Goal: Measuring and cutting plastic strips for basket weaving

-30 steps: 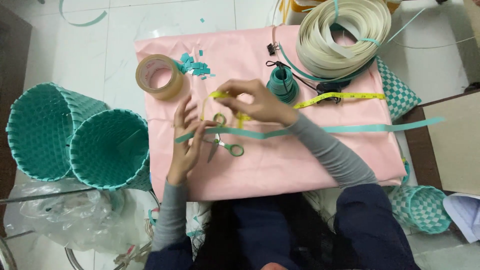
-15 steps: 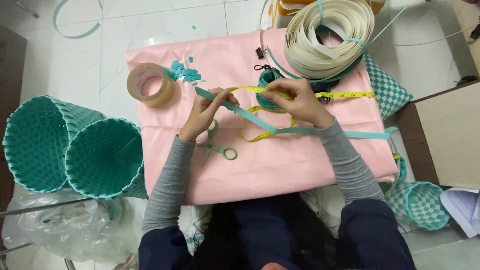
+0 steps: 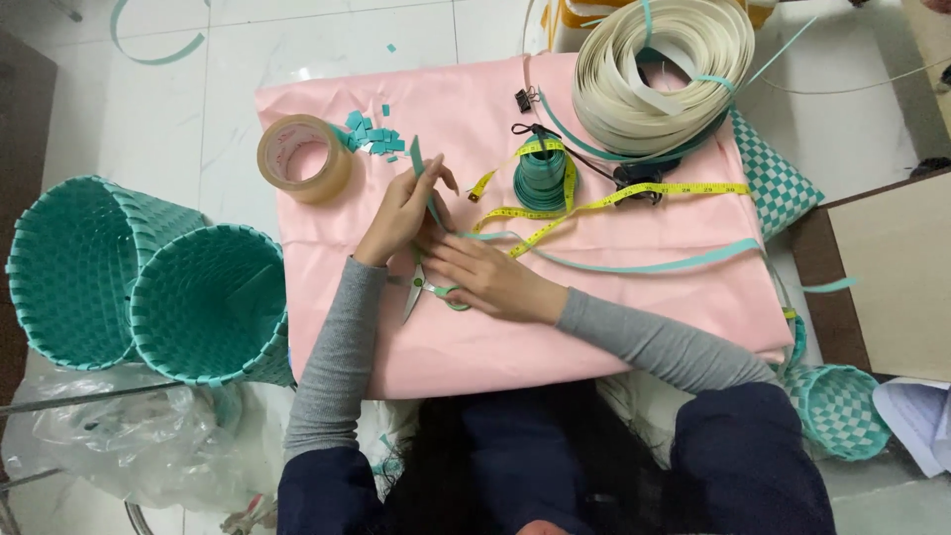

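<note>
A teal plastic strip (image 3: pixel 634 266) lies across the middle of a pink cloth (image 3: pixel 475 347). The left hand (image 3: pixel 401 213) pinches its raised end. The right hand (image 3: pixel 485 277), fingers curled, rests on scissors (image 3: pixel 421 289) just at 6 o'clock of that end. Bare cloth lies open toward the 6 o'clock edge. One yellow tape measure (image 3: pixel 614 198) curls at 2 o'clock, one tape roll (image 3: pixel 302 159) at 10 o'clock. Two teal woven baskets (image 3: pixel 139 277) stand off the cloth's 9 o'clock edge.
</note>
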